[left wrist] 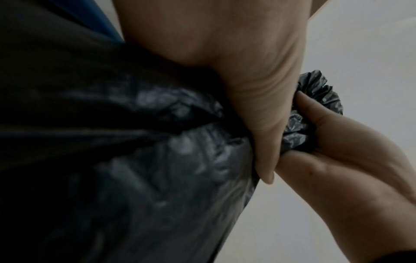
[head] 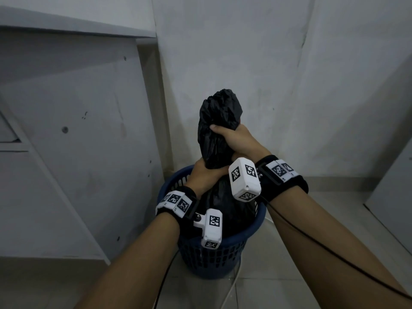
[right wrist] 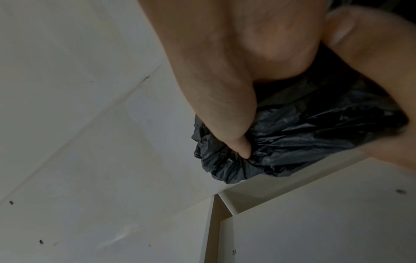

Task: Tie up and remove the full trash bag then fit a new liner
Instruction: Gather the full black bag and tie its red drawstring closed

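Bag neck [head: 217,130] bunched between stacked left hand [head: 201,175], right hand [head: 238,139].

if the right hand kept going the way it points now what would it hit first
Probably the wall. The right hand grips the bag neck and points up and away toward it; nothing else shows between, though depth is unclear.

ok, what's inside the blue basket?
The black trash bag fills the blue basket; its gathered neck is gripped by the left hand and right hand. The bag's contents and the basket's bottom are hidden.
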